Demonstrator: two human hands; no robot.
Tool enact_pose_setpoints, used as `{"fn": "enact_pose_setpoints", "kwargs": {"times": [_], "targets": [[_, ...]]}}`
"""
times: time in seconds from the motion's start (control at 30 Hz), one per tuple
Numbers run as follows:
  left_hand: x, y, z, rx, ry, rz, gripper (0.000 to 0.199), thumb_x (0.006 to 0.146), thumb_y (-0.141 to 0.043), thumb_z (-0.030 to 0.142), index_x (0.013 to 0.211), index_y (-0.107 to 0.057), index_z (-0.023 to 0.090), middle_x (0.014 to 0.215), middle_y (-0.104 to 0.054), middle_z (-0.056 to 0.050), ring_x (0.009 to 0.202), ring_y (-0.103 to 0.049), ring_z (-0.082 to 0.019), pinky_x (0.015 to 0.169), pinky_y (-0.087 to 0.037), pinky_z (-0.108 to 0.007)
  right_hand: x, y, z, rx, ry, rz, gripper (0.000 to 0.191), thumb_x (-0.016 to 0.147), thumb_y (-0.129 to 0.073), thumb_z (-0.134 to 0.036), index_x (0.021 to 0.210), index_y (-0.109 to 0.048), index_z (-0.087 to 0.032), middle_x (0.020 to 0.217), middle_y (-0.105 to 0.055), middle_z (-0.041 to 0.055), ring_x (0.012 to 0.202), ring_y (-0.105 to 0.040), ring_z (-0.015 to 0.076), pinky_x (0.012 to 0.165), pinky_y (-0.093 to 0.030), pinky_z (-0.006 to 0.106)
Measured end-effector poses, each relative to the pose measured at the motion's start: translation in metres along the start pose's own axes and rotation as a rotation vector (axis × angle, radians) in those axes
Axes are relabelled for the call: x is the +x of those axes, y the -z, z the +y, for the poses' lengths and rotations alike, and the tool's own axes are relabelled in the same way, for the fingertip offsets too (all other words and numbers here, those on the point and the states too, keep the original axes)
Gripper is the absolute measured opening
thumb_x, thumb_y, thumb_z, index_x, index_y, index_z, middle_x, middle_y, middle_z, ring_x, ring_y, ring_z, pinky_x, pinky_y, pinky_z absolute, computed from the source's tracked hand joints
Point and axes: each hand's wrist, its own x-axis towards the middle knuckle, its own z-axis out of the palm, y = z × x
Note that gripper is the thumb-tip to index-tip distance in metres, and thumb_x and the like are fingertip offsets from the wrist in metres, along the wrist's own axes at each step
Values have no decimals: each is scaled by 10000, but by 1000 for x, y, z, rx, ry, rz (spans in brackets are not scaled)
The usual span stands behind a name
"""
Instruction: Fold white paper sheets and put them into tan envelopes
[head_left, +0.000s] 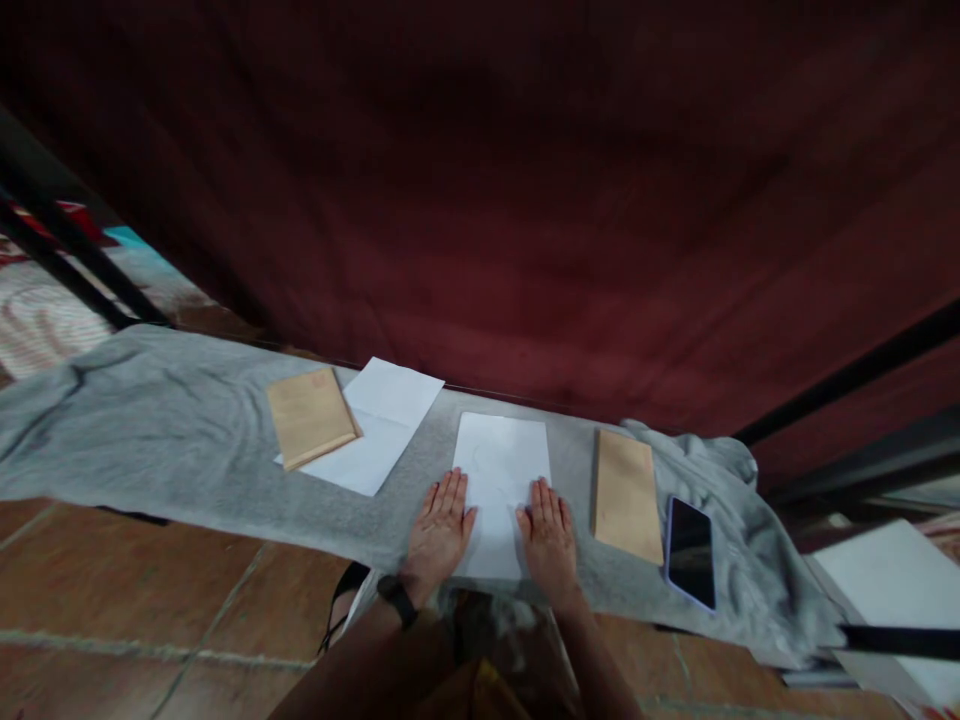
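Observation:
A white sheet of paper (501,450) lies flat on the grey cloth in front of me. My left hand (441,525) rests palm down at its left edge, fingers extended, with a dark watch on the wrist. On the right edge of the sheet lies my right hand (548,535), also flat with fingers stretched forward. Neither hand grips anything. Faint marks or creases show on the paper between them.
On the grey cloth (202,430), a brown envelope (311,415) overlaps white paper (390,400) at left. Right of my hands are a brown packet (628,495) and a phone (690,553). A dark red curtain (480,250) hangs behind; dark bars flank both sides.

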Motion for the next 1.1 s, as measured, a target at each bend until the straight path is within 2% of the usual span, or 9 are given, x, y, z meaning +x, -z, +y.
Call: {"fn": "enact_pose_setpoints", "kwargs": {"times": [0.23,0.33,0.4,0.53,0.63,0.73,0.87,1.1], "targets": [[-7,2,-22,38,135,45,587,1013,-320,366,1535,-375,103,1563,-416,-154,1481,-336,-282,1231,-245,-499,-15,1,11,-8,-123,32,631,1057,-250,-465,1542,-333,-69,1547,-421,210,1425,-400,316,1171,-281,528],[-8,3,-18,53,169,82,594,1016,-313,346,1542,-346,72,1566,-403,-185,1487,-317,-307,1227,-246,-518,-19,2,11,-3,-174,47,624,1056,-251,-447,1543,-329,-65,1556,-404,210,1437,-379,327,1170,-276,546],[-4,3,-7,33,101,70,591,1022,-299,326,1562,-298,86,1588,-372,-171,1498,-293,-293,1227,-257,-507,-13,2,6,23,-181,47,602,1057,-255,-415,1540,-335,-64,1562,-399,202,1449,-362,321,1174,-274,549],[26,-6,21,-21,-105,-14,585,1030,-293,316,1573,-266,101,1614,-332,-143,1509,-270,-256,1227,-279,-466,23,-4,-12,112,-88,-19,554,1060,-238,-351,1523,-375,-80,1583,-380,151,1473,-336,273,1188,-290,491],[58,-18,30,-2,-189,-76,573,1003,-309,230,1555,-305,78,1596,-361,-164,1504,-280,-264,1221,-278,-490,60,-16,-24,151,1,-76,538,1063,-194,-313,1501,-424,-102,1574,-404,120,1471,-349,227,1203,-286,443],[87,-28,24,69,-195,-127,586,955,-336,154,1536,-354,76,1587,-368,-181,1501,-285,-279,1213,-273,-509,93,-31,-29,154,41,-126,532,1067,-180,-318,1472,-479,-144,1538,-464,92,1449,-391,208,1205,-287,437],[114,-35,6,132,-163,-128,582,955,-321,159,1530,-373,78,1591,-359,-176,1506,-272,-277,1213,-263,-495,123,-48,-26,123,69,-144,511,1071,-211,-354,1473,-481,-191,1542,-456,66,1440,-406,220,1211,-258,460],[142,-39,-18,128,-76,-71,575,1019,-264,330,1516,-389,71,1567,-398,-189,1494,-302,-285,1199,-291,-487,149,-58,-11,84,-22,-84,479,1060,-283,-351,1468,-486,-205,1543,-453,74,1440,-404,239,1205,-238,492]]}}
